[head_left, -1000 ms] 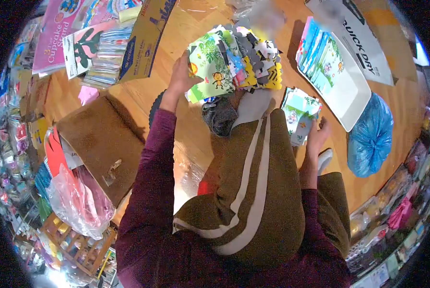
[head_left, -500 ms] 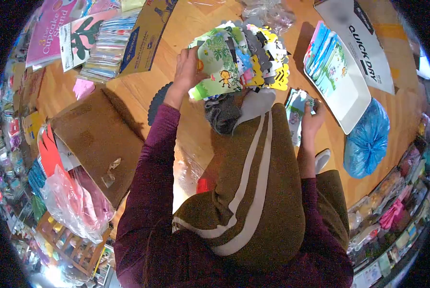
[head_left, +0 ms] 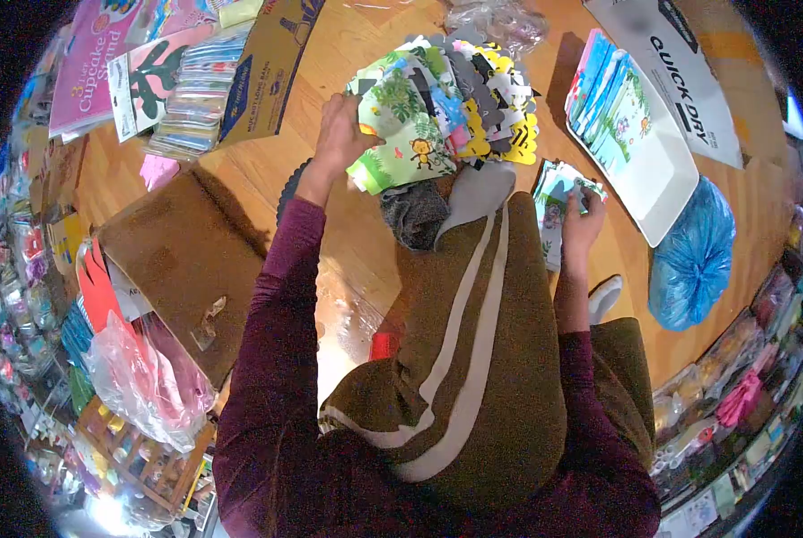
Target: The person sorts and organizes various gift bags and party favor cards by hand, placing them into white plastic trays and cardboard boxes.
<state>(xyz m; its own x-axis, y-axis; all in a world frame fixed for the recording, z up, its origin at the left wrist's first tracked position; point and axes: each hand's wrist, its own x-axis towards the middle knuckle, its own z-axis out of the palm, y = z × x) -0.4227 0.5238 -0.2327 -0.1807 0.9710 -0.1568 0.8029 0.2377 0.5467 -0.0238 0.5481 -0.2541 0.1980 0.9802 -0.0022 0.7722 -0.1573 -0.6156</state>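
A fanned stack of jungle-print paper cards (head_left: 408, 134) with a monkey picture lies on the floor ahead of me. My left hand (head_left: 337, 139) grips its left edge, thumb over the top and the other fingers partly hidden at the side. Beside these cards spread scalloped black, grey and yellow bee-striped pieces (head_left: 487, 99). On the right, my right hand (head_left: 584, 220) has its fingers closed on a smaller bunch of jungle-print cards (head_left: 554, 208), next to my knee. A white tray (head_left: 666, 193) holding more printed cards (head_left: 612, 112) stands beyond that hand.
A blue plastic bag (head_left: 691, 255) sits beside the tray, near a "Quick Dry" box flap (head_left: 680, 81). At left are an open cardboard box (head_left: 182, 260), clear plastic wrapping (head_left: 137, 386), and a carton (head_left: 271, 72) with packaged items. My bent leg (head_left: 491, 359) fills the middle.
My left hand has shifted slightly left and down along the edge of the jungle-print cards. My right hand stays at the smaller bunch, with its fingers slightly moved.
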